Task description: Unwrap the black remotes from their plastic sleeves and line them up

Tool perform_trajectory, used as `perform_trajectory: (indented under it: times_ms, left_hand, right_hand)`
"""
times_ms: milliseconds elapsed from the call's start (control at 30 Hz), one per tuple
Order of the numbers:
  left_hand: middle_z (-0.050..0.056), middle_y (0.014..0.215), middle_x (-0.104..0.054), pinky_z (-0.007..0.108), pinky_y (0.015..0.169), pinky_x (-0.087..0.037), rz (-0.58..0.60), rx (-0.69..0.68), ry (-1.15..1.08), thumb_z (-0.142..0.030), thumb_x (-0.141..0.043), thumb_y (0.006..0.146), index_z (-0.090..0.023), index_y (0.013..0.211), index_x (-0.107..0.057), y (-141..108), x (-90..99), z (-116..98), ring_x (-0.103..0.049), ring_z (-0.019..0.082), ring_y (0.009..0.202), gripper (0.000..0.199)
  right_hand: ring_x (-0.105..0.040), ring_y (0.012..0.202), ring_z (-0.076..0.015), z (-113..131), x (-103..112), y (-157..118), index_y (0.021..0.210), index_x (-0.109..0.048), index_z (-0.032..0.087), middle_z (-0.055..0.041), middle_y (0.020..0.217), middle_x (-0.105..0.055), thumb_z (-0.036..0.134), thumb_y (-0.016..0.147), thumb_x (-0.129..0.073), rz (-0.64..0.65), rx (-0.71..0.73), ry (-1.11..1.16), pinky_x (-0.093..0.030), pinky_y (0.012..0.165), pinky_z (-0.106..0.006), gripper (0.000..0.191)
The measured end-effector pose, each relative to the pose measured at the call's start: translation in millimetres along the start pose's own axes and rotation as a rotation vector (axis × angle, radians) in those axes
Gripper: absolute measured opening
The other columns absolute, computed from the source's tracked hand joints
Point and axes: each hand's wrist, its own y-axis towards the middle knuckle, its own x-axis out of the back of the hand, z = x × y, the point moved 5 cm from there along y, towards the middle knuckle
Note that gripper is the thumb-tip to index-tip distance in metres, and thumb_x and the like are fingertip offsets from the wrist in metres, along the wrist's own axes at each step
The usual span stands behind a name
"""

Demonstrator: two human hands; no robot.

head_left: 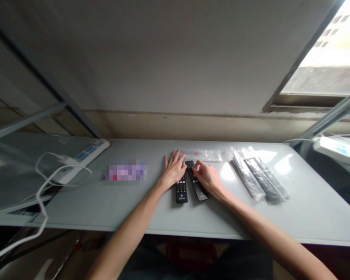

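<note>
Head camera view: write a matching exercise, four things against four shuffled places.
1. Black button remote with dark lower end
2. Black button remote with greyish lower end
3. Slim dark packs in clear plastic
4. Flat clear plastic bag

A. Partly under the right hand
B. Partly under the left hand
C. Beyond both hands, toward the wall
D. Right of both hands

Pairs: 1-B; 2-A; 3-D; 4-C

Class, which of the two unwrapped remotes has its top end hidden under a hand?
The left remote: the left hand covers its upper part, whereas the right remote shows its top end.
</note>
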Motion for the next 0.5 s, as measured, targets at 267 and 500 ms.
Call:
perform_trajectory:
  times_ms: [267,500]
  left_hand:
    - [0.01,0.182,-0.019,0.066,0.134,-0.02,-0.162,-0.138,-0.111,-0.032,-0.042,0.109,-0.025,0.165,-0.043,-7.4,15.7,-23.8,-0.013,0.036,0.169,0.056]
    - [0.006,0.171,-0.046,0.05,0.135,-0.025,0.046,-0.62,-0.216,-0.054,-0.042,0.112,-0.031,0.164,-0.043,-21.2,22.6,-67.5,-0.036,0.025,0.162,0.057]
  right_hand:
    - [-0.066,0.066,-0.0194,-3.4,-2.3,5.0,0.107,-0.068,0.023,-0.004,0.079,-0.076,0.031,0.106,-0.054,0.021,-0.008,-0.073,-0.036,0.063,-0.026,0.016]
    - [-0.072,0.101,-0.0276,-6.8,-7.8,6.5,0.119,-0.074,0.015,-0.0169,0.116,-0.079,0.021,0.097,-0.058,0.087,0.046,-0.112,-0.051,0.085,-0.033,0.028]
